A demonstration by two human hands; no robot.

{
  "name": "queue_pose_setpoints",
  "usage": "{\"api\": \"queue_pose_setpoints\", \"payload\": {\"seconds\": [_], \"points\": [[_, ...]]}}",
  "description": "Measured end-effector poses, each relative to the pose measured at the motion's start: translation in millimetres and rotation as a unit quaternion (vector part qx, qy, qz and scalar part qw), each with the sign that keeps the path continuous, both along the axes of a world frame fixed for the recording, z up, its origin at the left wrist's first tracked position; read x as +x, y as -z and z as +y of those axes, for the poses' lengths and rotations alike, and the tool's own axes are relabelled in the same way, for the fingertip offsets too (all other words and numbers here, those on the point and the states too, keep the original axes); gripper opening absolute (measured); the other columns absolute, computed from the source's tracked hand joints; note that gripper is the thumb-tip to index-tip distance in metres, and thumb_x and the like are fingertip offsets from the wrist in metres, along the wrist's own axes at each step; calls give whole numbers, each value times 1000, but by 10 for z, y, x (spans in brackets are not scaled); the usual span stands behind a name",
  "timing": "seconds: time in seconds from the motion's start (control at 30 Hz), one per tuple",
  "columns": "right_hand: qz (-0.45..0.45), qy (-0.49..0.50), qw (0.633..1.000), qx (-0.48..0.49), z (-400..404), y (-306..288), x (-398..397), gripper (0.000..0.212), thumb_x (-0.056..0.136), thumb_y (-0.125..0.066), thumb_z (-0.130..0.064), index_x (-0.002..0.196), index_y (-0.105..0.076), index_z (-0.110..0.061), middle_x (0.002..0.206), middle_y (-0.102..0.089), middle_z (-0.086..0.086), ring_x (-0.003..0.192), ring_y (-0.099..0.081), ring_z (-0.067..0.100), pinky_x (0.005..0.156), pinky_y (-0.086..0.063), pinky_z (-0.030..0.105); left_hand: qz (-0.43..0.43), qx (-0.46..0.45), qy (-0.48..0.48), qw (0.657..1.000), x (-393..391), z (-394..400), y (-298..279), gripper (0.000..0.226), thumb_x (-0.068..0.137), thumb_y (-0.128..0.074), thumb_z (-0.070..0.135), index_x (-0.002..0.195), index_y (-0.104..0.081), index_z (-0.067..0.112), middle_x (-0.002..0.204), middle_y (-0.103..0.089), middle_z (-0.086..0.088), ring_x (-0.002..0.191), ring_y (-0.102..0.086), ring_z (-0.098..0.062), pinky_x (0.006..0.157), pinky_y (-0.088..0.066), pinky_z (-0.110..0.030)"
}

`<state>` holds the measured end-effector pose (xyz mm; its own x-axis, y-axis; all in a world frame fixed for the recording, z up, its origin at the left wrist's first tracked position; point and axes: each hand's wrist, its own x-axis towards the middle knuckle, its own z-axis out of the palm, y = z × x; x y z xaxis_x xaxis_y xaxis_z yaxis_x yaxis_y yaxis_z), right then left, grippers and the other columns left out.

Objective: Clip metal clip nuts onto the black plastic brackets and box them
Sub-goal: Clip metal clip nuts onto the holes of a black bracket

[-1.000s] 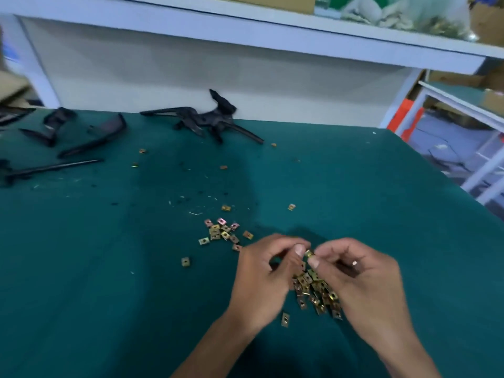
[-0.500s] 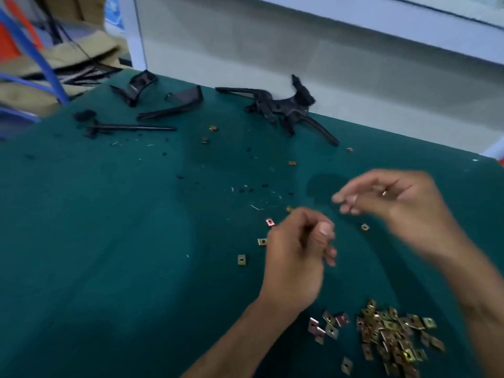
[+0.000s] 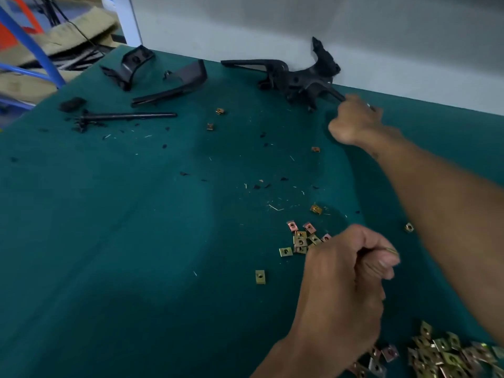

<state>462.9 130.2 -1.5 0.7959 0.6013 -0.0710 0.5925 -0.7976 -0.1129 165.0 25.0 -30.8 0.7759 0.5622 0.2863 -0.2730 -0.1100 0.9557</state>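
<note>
A: What does the work lie on?

B: A dark green cloth-covered table (image 3: 114, 241), littered with black chips and pale slivers. A grey-white wall runs along its far edge; blue tubing and tan cardboard show past the far left corner.

A: And the bracket?

B: The black plastic bracket (image 3: 297, 77) sits at the far edge against the wall, a branching piece with one long flat arm to the left and a hooked prong rising. The right hand (image 3: 351, 121) has its fingers curled round the bracket's near-right arm; something small and shiny shows at its far side, too blurred to name.

A: The left hand?

B: The left hand (image 3: 346, 271) is curled into a fist near the front, thumb pressed on a brass-coloured clip nut (image 3: 391, 251) at the fingertips.

A: Other nuts?

B: A small cluster of clip nuts (image 3: 300, 240) lies just left of those fingers, a bigger heap (image 3: 441, 356) below the wrist at the frame's lower right.

A: Room to move?

B: Left of the left hand the cloth is broad and bare. Three more black plastic pieces (image 3: 169, 88) and a black rod (image 3: 128, 116) lie far left of the right hand's fingers.
</note>
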Motion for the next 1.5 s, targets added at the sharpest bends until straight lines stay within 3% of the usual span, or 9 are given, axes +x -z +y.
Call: {"api": "queue_pose_setpoints", "payload": {"seconds": [0.17, 0.3, 0.43, 0.53, 0.7, 0.83, 0.93, 1.13, 1.5], "points": [[-9, -21, 994, 106, -226, -212, -126, 19, 90, -43, -12, 72, -50, -8, 78, -53, 7, 69, -51, 30, 59, -39, 34, 29, -5, 10, 1000, -29, -7, -33, 19, 102, -55, 26, 85, -61, 30, 73, -61, 17, 60, -58, -3, 57, -47, -19], [-30, -69, 975, 207, -708, -297, -485, 32, 101, -47, -16, 75, -57, 0, 91, -56, 13, 84, -53, 34, 70, -39, 39, -11, -104, -35, 994, 4, 98, -86, 32, 98, -64, 12, 72, -66, 30, 105, -62, 3, 103, -59, -10, 79, -55, -31], [176, -33, 896, 407, -1390, -269, -1202, 24, 95, -64, -25, 99, -79, -8, 106, -78, 3, 100, -71, 11, 92, -51, 32, -26, -231, -43, 972, 20, 133, -164, 38, 96, -64, 1, 65, -71, 23, 95, -67, 27, 137, -44, -16, 107, -45, -56], [307, -70, 839, 443, -1820, -217, -1760, 21, 89, -66, -33, 101, -83, -27, 107, -79, -6, 106, -72, 8, 97, -52, 28, -54, -295, 11, 954, -3, 118, -194, 26, 89, -66, 14, 65, -72, 22, 101, -71, 13, 138, -44, -9, 114, -37, -46], [349, -141, 824, 424, -2080, -274, -2197, 22, 84, -68, -44, 91, -84, -32, 91, -80, 1, 90, -75, 13, 81, -56, 24, -85, -380, 114, 914, -94, 156, -274, 11, 84, -62, 19, 80, -61, 8, 125, -70, -2, 122, -63, -20, 98, -51, -37], [82, -188, 901, 382, -2109, -141, -2334, 43, 90, -65, -31, 51, -57, -16, 46, -42, -6, 44, -38, 13, 43, -30, 38, -56, -312, 87, 944, -145, 107, -289, 15, 86, -63, 13, 73, -69, 14, 104, -70, -13, 96, -72, -25, 77, -58, -38], [-189, -210, 873, 396, -2135, -91, -2455, 47, 94, -66, -17, 53, -43, -14, 55, -39, -4, 45, -31, 17, 41, -26, 29, 5, -209, -13, 978, -158, 117, -262, 18, 94, -64, 10, 78, -71, 13, 78, -66, -8, 69, -60, -18, 72, -50, -38], [-134, -216, 876, 410, -2208, -67, -2428, 18, 102, -59, -27, 114, -65, -15, 104, -58, -7, 80, -61, 15, 54, -53, 38, 15, -189, 50, 981, -223, 60, -232, 30, 95, -61, -1, 74, -73, 17, 70, -68, -6, 59, -62, -17, 54, -51, -27], [-163, -264, 825, 472, -2232, 9, -2262, 21, 95, -68, 5, 114, -74, -2, 106, -69, 5, 92, -67, 17, 76, -56, 29, 12, -257, 93, 962, -250, -5, -252, 22, 89, -66, 26, 84, -68, 5, 66, -55, -9, 58, -49, -18, 52, -48, -27]]}}
